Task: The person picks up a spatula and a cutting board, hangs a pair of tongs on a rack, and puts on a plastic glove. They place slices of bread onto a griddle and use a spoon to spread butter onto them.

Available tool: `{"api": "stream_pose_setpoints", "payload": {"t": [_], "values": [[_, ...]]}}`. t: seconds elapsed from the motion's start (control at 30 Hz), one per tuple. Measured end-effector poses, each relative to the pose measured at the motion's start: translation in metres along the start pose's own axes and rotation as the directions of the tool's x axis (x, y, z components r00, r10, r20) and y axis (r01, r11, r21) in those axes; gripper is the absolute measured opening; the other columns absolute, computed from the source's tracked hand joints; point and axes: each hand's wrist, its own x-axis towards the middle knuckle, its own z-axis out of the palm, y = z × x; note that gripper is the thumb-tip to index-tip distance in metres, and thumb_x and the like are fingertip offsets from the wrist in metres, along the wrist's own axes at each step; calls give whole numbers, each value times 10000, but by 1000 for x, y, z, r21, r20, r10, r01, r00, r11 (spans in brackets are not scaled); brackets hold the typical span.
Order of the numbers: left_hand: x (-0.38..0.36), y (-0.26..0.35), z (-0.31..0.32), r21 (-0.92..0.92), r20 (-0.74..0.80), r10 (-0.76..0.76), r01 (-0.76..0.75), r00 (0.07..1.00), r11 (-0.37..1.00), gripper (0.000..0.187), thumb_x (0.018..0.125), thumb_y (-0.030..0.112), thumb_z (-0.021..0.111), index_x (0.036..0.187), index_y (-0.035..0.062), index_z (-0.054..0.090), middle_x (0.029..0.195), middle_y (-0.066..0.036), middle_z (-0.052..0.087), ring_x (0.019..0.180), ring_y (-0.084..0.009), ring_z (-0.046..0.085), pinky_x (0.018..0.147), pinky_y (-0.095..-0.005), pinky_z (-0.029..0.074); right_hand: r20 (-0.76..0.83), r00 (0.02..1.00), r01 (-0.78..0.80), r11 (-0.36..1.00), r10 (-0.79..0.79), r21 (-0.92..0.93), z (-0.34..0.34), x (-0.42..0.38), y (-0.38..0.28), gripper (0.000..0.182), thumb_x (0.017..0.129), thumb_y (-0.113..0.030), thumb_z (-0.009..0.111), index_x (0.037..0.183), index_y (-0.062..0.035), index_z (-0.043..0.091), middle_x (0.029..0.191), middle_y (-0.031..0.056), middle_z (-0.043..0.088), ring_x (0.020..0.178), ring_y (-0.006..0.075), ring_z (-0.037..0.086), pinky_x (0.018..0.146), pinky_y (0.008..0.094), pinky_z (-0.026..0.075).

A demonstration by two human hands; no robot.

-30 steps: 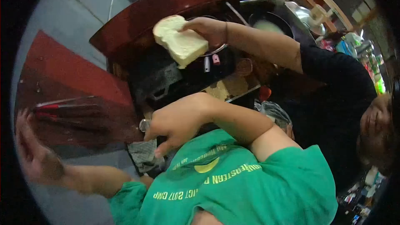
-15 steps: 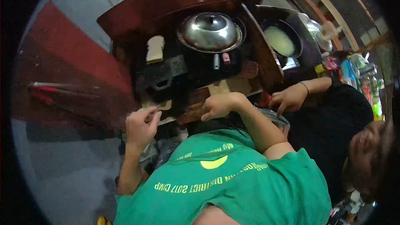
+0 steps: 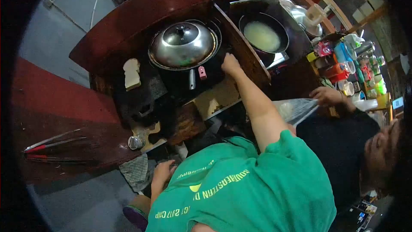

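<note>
My right hand [image 3: 231, 65] reaches forward to the right of a pan [image 3: 155, 62] with a domed metal lid [image 3: 187, 43]. Its fingers are curled closed beside the wooden partition [image 3: 246, 43], and what they may hold is hidden. The pan's metal handle [image 3: 192, 79] and a small pink piece [image 3: 202, 72] point toward me. Low by my body, my left hand [image 3: 161, 175] has its fingers loosely apart, partly behind my green shirt; nothing shows in it. A checked cloth [image 3: 135, 172] hangs near it. Bread slices [image 3: 132, 75] stand on the dark surface left of the pan.
Beyond the partition sits a wok [image 3: 281, 38] with pale liquid. At right, a person in black [image 3: 339, 146] holds a clear plastic bag [image 3: 292, 109]. Red-handled tongs [image 3: 40, 148] lie at left, a glass jar [image 3: 136, 142] closer in. Bottles and containers [image 3: 343, 71] crowd the right.
My right hand has moved forward from near my chest to beside the partition. My left hand has dropped back toward my body. The view has shifted right, and the other person's bag shows more.
</note>
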Motion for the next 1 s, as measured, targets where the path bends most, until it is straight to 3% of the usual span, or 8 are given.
{"api": "stream_pose_setpoints", "payload": {"t": [0.17,0.37,0.43,0.5,0.57,0.73,0.9,1.0], "values": [[-2,-2,12,-18,22,-235,236,972,972,366,851,272,683,1175,101,678,1019,-186,703,930,-393,666,833,-468,529,-19,968,-211,850,251,483,112,140,62,293,823,-158,627,1084,-40,690,1049,215,692,1006,366,666,874,466,521],[-6,9,33,67,178,-375,369,910,927,382,862,248,673,1205,80,661,1092,-228,676,1011,-386,645,869,-473,514,119,984,-157,962,133,223,141,169,87,389,856,-367,606,1083,-72,718,1035,182,708,1026,318,672,885,459,518],[-5,-4,54,26,128,-282,281,951,959,366,869,245,669,1194,78,661,1093,-214,681,1011,-385,646,872,-477,511,-249,967,28,951,53,309,160,166,95,391,939,-370,505,1119,-76,691,1132,191,679,1038,362,666,871,452,544],[13,21,43,-64,93,-192,199,977,978,352,869,241,667,1180,76,661,1062,-196,694,986,-385,653,843,-476,520,-316,897,-176,904,311,390,60,99,34,236,888,-153,567,996,-2,713,1068,207,692,1032,405,654,883,477,532],[30,35,40,-140,117,-235,251,965,958,341,859,228,670,1160,69,665,1034,-188,701,964,-381,661,807,-473,527,57,997,55,997,-58,57,-5,62,18,197,862,-59,561,989,10,696,1077,250,667,1038,433,641,843,474,548],[79,83,22,-196,-57,-19,7,998,981,351,858,183,670,1178,40,653,986,-216,700,892,-359,689,776,-419,538,-227,971,97,988,-69,116,-61,-31,10,133,748,-43,634,832,59,649,890,291,657,889,431,666,810,508,537],[116,180,-36,-394,-40,78,-88,996,915,367,867,130,682,1217,30,638,979,-174,722,831,-212,706,764,-329,540,99,973,184,961,-207,206,-146,-73,28,163,755,-47,631,898,17,673,833,253,677,821,349,701,754,431,573],[129,224,-68,-510,-133,290,-317,948,800,341,869,98,674,1196,6,646,999,-108,722,862,-136,663,796,-297,527,162,965,34,712,-205,702,-192,-97,30,201,823,-54,625,1003,29,664,786,115,686,611,198,688,526,331,574]]}}
